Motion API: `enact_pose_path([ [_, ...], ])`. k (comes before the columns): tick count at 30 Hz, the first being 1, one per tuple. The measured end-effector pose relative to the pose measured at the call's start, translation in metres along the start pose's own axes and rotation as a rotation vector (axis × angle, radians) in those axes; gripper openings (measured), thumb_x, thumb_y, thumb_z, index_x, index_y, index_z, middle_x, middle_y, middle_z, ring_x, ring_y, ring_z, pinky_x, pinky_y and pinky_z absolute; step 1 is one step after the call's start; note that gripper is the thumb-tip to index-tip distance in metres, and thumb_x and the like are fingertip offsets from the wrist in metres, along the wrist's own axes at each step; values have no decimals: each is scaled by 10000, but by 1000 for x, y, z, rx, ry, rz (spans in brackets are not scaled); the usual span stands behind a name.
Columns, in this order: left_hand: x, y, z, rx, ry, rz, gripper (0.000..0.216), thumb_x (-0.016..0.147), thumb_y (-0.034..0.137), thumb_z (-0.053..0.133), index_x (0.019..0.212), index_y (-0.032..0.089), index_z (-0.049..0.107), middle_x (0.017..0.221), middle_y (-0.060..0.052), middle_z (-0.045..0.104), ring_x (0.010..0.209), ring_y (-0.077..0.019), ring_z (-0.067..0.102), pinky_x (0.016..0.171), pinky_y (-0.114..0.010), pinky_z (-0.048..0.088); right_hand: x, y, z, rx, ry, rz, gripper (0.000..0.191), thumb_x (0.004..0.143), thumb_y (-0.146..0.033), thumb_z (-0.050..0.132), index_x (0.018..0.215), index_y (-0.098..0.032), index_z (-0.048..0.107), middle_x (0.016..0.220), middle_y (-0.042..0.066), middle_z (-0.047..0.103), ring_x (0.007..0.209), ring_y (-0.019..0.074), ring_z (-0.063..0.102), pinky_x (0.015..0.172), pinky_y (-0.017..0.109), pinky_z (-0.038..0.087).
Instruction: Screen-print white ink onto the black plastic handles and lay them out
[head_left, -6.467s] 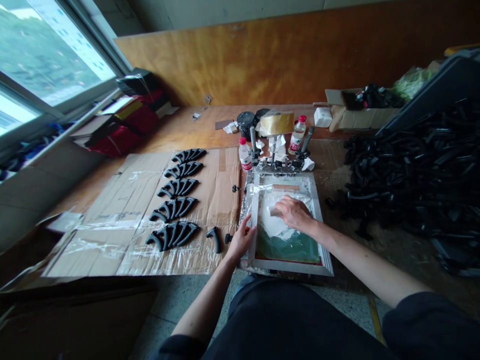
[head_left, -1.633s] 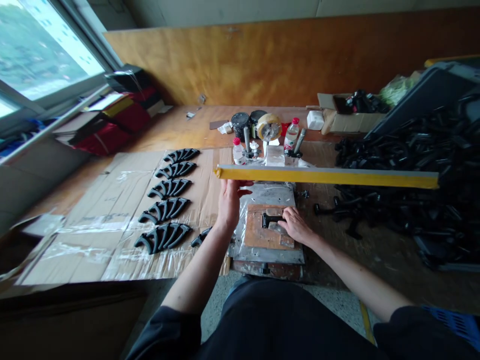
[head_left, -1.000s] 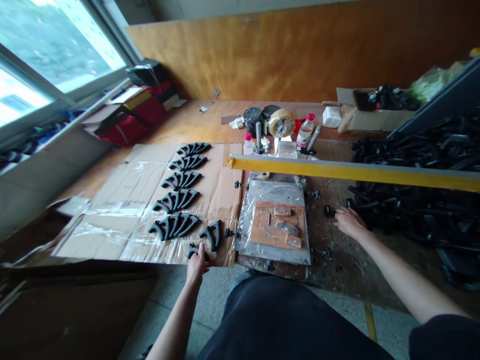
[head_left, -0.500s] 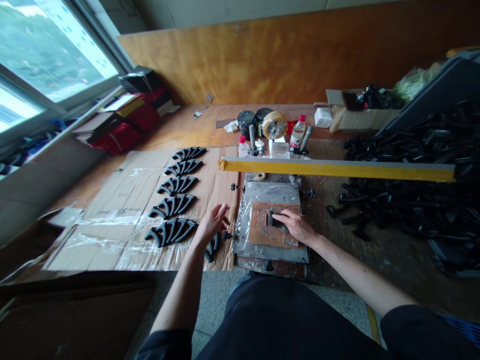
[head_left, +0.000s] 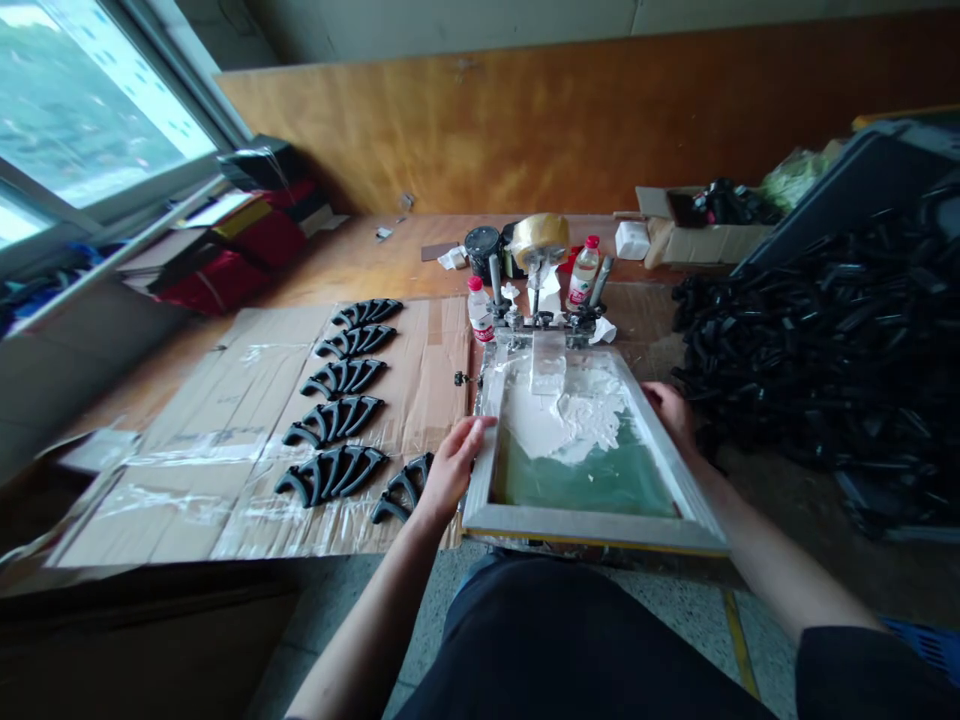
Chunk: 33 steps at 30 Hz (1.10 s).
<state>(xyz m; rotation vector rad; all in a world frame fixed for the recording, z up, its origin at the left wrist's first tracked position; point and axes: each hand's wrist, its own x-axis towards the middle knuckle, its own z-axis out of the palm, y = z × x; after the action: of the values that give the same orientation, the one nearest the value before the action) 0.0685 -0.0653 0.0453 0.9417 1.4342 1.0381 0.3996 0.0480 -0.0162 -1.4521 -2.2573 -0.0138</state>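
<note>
My left hand (head_left: 450, 468) and right hand (head_left: 673, 412) clasp the side rails of the screen frame (head_left: 592, 524), which lies flat between grouped black parts (head_left: 330, 472) and a black parts pile (head_left: 817, 340).

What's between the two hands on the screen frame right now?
In the head view, left hand grips one side rail of the screen frame, right hand the other; between them lies the green mesh with white ink smeared across its far half.

No writing can be read. The two bottles (head_left: 478, 310) behind the frame (head_left: 592, 520) carry red-and-white labels, but their print is too small and blurred to make out.
</note>
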Motion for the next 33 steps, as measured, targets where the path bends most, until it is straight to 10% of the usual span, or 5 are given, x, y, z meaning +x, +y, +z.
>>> enact_pose_path([
  [4,4,-62,4,129,13,-81,708,803,530,597,1423,233,428,678,44,541,535,-89,461,510,-195,343,45,-23,-2,162,182,84,429,866,-297,592,1264,-140,574,1273,168,543,1079,275,596,884,438,541],
  [8,17,-90,8,254,66,-78,683,804,515,585,1409,226,457,643,50,535,528,-94,470,529,-204,362,75,-85,14,137,-22,-77,529,747,-274,749,1231,-162,567,1309,158,500,1171,314,508,966,459,464],
  [14,23,-99,3,242,55,-95,634,788,515,609,1339,208,539,707,15,614,589,-121,542,576,-223,422,34,-109,21,133,-327,-291,19,843,-192,631,844,-187,650,826,65,658,872,224,571,770,325,449],
  [20,23,-104,2,315,29,-71,631,841,524,532,1384,206,492,768,-1,630,666,-139,573,611,-229,431,8,-93,-5,247,-453,-677,227,769,-17,547,847,-195,665,833,29,678,832,189,558,723,286,402],
  [33,18,-93,3,307,37,-84,638,826,570,528,1345,198,518,756,0,629,628,-131,550,572,-226,402,1,-103,4,303,-290,-485,156,820,-143,648,949,-220,690,864,26,693,842,191,599,716,292,473],
])
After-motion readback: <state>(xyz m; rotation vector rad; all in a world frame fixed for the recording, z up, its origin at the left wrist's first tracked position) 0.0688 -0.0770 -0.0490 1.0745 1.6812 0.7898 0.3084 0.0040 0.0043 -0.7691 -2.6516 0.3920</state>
